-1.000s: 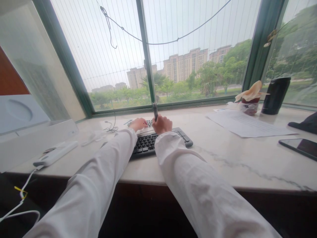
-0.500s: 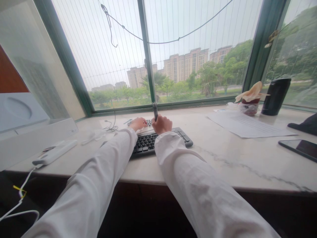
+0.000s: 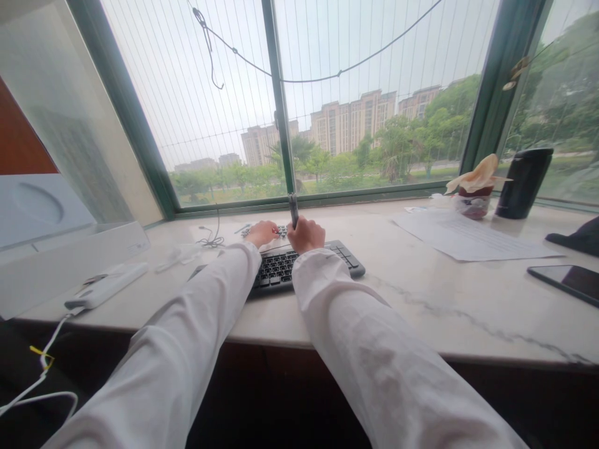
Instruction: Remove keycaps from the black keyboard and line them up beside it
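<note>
A black keyboard (image 3: pixel 276 269) lies on the pale marble counter (image 3: pixel 421 299), partly covered by my sleeves. Just beyond its back edge, my right hand (image 3: pixel 306 235) is wrapped round a dark, upright tool (image 3: pixel 293 209) with a lighter tip at the top. To its left, my left hand (image 3: pixel 262 233) rests low by a group of small keycap-like pieces (image 3: pixel 282 231). Its fingers point toward those pieces and are partly hidden, so whether they pinch anything is unclear. A thin dark cable crosses between the hands and the keyboard.
At the right are printed paper (image 3: pixel 468 236), a phone (image 3: pixel 568 282), a black tumbler (image 3: pixel 523 184) and a wrapped cup (image 3: pixel 475 196). On the left stand a white power strip (image 3: pixel 110 287), a coiled cable (image 3: pixel 213 239) and a white box (image 3: pixel 70 265). Windows rise behind.
The view has shifted very slightly. Both hands stay in nearly the same place, and the right one still grips the dark tool.
</note>
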A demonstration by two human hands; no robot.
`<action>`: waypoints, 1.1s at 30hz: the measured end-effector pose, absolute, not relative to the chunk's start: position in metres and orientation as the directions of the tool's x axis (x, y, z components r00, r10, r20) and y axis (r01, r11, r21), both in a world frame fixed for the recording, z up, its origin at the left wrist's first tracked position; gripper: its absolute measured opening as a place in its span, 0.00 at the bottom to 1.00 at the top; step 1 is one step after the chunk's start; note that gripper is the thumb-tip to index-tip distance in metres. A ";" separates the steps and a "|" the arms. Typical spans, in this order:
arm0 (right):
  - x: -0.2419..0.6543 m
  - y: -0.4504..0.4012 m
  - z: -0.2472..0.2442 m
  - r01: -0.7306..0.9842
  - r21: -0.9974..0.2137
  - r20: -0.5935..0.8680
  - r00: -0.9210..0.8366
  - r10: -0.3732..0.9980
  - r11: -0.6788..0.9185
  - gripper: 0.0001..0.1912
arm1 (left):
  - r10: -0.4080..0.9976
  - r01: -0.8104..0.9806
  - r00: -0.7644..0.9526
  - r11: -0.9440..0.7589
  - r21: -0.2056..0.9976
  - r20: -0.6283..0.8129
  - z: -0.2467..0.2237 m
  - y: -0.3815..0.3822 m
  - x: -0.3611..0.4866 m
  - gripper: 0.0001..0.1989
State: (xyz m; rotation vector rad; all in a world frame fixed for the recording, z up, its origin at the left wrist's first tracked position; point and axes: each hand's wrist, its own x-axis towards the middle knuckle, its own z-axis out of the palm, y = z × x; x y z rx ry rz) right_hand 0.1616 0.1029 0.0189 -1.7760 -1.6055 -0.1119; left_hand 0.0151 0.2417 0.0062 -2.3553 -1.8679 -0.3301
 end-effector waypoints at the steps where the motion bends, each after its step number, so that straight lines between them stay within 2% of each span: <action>1: 0.162 0.103 0.019 0.892 -0.450 0.514 0.216 0.830 0.047 0.17 | 0.946 0.972 0.216 -0.232 0.042 0.242 0.006 0.241 0.015 0.15; 7: 0.162 0.103 0.018 0.890 -0.451 0.521 0.203 0.829 0.065 0.18 | 0.947 0.973 0.213 -0.228 0.035 0.239 0.005 0.239 0.017 0.13; 16: 0.161 0.103 0.019 0.892 -0.449 0.515 0.213 0.831 0.050 0.17 | 0.944 0.973 0.211 -0.227 0.035 0.255 0.007 0.240 0.016 0.15; 33: 0.162 0.108 0.014 0.891 -0.451 0.527 0.210 0.824 0.061 0.17 | 0.937 0.966 0.230 -0.253 0.057 0.261 0.008 0.238 0.016 0.12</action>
